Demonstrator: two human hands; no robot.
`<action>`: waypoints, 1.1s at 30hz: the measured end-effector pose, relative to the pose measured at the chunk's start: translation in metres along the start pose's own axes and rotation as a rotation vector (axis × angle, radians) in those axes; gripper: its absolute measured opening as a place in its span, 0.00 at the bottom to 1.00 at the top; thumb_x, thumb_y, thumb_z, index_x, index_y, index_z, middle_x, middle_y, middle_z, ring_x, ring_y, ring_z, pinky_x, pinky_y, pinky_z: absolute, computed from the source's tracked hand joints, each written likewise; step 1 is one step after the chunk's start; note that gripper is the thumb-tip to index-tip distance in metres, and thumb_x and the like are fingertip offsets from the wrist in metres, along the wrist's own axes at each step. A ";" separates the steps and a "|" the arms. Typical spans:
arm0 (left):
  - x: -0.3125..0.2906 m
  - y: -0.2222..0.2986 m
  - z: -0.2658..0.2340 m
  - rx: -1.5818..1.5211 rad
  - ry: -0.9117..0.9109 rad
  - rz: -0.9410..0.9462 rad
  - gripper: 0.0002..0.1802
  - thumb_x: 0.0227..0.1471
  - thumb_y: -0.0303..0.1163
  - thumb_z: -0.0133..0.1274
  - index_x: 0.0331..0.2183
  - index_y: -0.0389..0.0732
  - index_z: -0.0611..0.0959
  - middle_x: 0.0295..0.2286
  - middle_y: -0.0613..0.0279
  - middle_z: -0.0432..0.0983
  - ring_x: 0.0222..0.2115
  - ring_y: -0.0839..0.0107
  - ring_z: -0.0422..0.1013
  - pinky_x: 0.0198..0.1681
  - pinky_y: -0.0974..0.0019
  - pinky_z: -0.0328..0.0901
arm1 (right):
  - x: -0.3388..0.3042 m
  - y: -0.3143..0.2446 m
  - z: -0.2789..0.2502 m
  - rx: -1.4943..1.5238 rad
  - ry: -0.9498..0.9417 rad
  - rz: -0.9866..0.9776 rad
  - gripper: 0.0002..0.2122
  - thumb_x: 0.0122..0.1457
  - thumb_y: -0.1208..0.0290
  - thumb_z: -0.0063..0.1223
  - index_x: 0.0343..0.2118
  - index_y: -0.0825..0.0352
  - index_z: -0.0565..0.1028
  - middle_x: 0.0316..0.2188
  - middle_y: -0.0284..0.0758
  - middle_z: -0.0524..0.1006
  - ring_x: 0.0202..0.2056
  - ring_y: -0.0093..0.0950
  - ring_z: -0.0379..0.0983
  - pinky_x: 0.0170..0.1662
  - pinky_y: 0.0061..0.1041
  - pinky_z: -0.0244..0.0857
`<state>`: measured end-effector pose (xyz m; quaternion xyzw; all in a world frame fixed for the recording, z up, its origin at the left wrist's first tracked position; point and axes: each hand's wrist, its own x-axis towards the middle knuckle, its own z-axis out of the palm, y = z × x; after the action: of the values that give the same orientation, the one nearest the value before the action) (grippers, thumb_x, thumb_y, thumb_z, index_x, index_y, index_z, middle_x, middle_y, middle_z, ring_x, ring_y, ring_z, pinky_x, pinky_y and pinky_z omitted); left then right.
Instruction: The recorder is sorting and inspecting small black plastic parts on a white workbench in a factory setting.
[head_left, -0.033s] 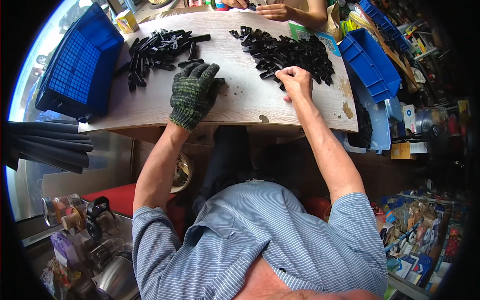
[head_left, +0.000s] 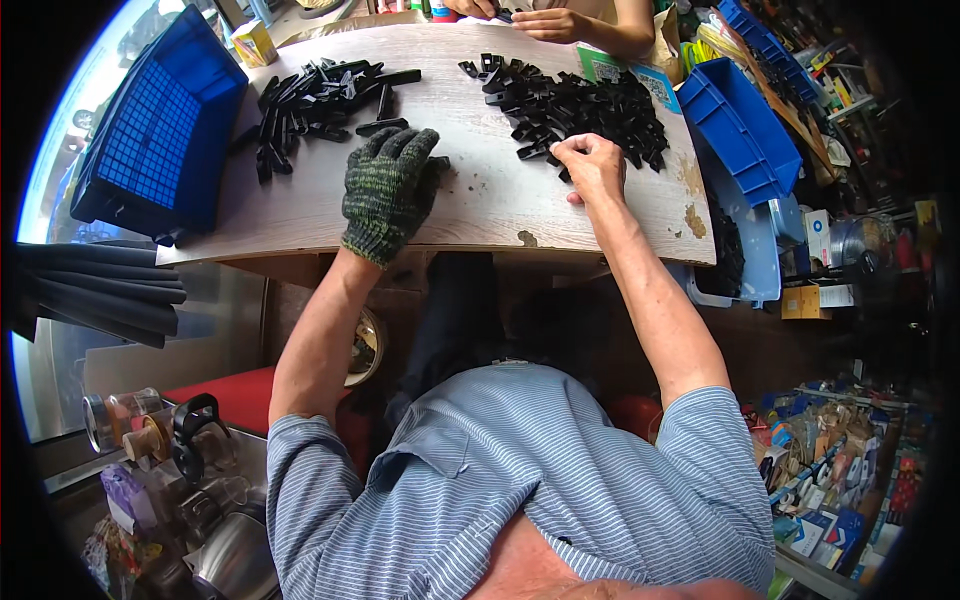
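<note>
Now your bare right hand (head_left: 592, 165) pinches at the heap of small black plastic clips (head_left: 590, 105).
Nothing has shifted since; your gloved left hand (head_left: 388, 185) lies fingers together on the pale wooden worktop (head_left: 480, 200).

Bare wood runs along the near edge of the pale wooden bench (head_left: 480, 215) and up its middle; a heap of long black plastic strips (head_left: 315, 100) blocks the far-left corner; a pile of small black plastic clips (head_left: 590, 105) blocks the far right; a blue plastic bin (head_left: 740, 125) overhangs the right edge.
</note>
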<state>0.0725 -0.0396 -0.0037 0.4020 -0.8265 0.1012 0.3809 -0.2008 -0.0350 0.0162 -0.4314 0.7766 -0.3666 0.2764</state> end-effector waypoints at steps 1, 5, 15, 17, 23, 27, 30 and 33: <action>-0.002 0.004 0.000 -0.010 0.074 -0.026 0.16 0.50 0.35 0.61 0.43 0.44 0.82 0.38 0.55 0.80 0.43 0.52 0.74 0.47 0.50 0.65 | 0.002 0.001 0.001 0.000 0.003 -0.002 0.11 0.50 0.62 0.67 0.33 0.62 0.82 0.21 0.27 0.73 0.22 0.20 0.70 0.15 0.22 0.68; -0.005 0.030 -0.003 -0.094 0.102 -0.102 0.16 0.48 0.32 0.62 0.41 0.43 0.82 0.38 0.56 0.80 0.43 0.52 0.74 0.49 0.51 0.65 | 0.004 0.001 0.002 -0.062 0.003 -0.041 0.16 0.49 0.60 0.67 0.38 0.63 0.82 0.29 0.35 0.81 0.23 0.27 0.78 0.19 0.25 0.75; -0.014 0.077 0.013 -0.137 0.092 -0.132 0.17 0.49 0.34 0.62 0.42 0.42 0.82 0.38 0.56 0.80 0.43 0.53 0.73 0.51 0.51 0.63 | 0.004 -0.004 -0.001 -0.120 -0.102 -0.026 0.15 0.49 0.58 0.68 0.36 0.63 0.83 0.27 0.34 0.80 0.24 0.26 0.77 0.19 0.26 0.75; -0.006 0.095 0.030 -0.153 -0.006 -0.164 0.19 0.49 0.39 0.61 0.43 0.44 0.81 0.37 0.57 0.80 0.43 0.55 0.73 0.53 0.50 0.61 | 0.006 0.001 -0.005 -0.083 -0.112 -0.010 0.15 0.49 0.58 0.67 0.35 0.62 0.83 0.27 0.33 0.80 0.25 0.26 0.76 0.20 0.26 0.75; 0.038 0.112 0.063 -0.045 -0.243 -0.223 0.13 0.47 0.38 0.58 0.37 0.48 0.82 0.32 0.59 0.79 0.37 0.54 0.73 0.38 0.48 0.65 | 0.020 0.014 0.004 -0.136 -0.135 -0.081 0.12 0.52 0.58 0.65 0.33 0.60 0.84 0.24 0.34 0.81 0.23 0.28 0.77 0.23 0.28 0.73; 0.048 0.109 0.074 0.004 -0.310 -0.193 0.10 0.47 0.39 0.57 0.33 0.48 0.81 0.32 0.60 0.79 0.36 0.56 0.74 0.36 0.50 0.66 | 0.037 0.038 0.010 -0.175 -0.042 -0.273 0.09 0.56 0.60 0.59 0.33 0.58 0.84 0.22 0.35 0.82 0.19 0.29 0.77 0.27 0.28 0.70; 0.049 0.109 0.077 0.050 -0.341 -0.180 0.10 0.46 0.40 0.57 0.32 0.47 0.81 0.31 0.60 0.79 0.36 0.56 0.74 0.36 0.50 0.66 | 0.033 0.034 0.008 -0.119 -0.091 -0.204 0.11 0.55 0.59 0.58 0.33 0.60 0.84 0.24 0.36 0.82 0.20 0.28 0.78 0.28 0.28 0.71; 0.046 0.107 0.079 0.008 -0.281 -0.168 0.10 0.48 0.40 0.56 0.32 0.46 0.83 0.30 0.59 0.79 0.35 0.56 0.74 0.35 0.50 0.65 | 0.024 0.022 0.004 -0.013 -0.148 -0.091 0.13 0.56 0.58 0.61 0.34 0.64 0.83 0.22 0.32 0.79 0.17 0.23 0.71 0.20 0.25 0.65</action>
<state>-0.0677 -0.0332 -0.0105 0.4816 -0.8346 0.0150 0.2669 -0.2199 -0.0494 -0.0068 -0.4937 0.7361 -0.3410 0.3132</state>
